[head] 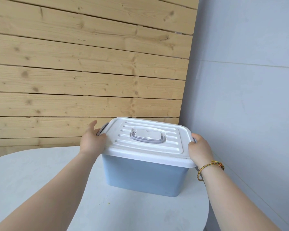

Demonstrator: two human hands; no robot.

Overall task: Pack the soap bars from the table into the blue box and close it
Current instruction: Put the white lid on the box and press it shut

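Observation:
The blue box (143,177) stands on the round white table (40,180), toward its far right. Its white ribbed lid (147,140) lies flat on top, with a grey carry handle (147,136) folded down in the middle. My left hand (92,140) presses on the grey latch (103,128) at the lid's left end. At the right end, my right hand (198,147) grips the other latch, which it mostly hides. No soap bars show on the table; the box's inside is hidden.
A wall of pale wooden planks (73,72) rises behind the table. A grey-blue wall (249,97) runs close along the right side of the box. The table's rounded edge (207,214) curves past just right of the box.

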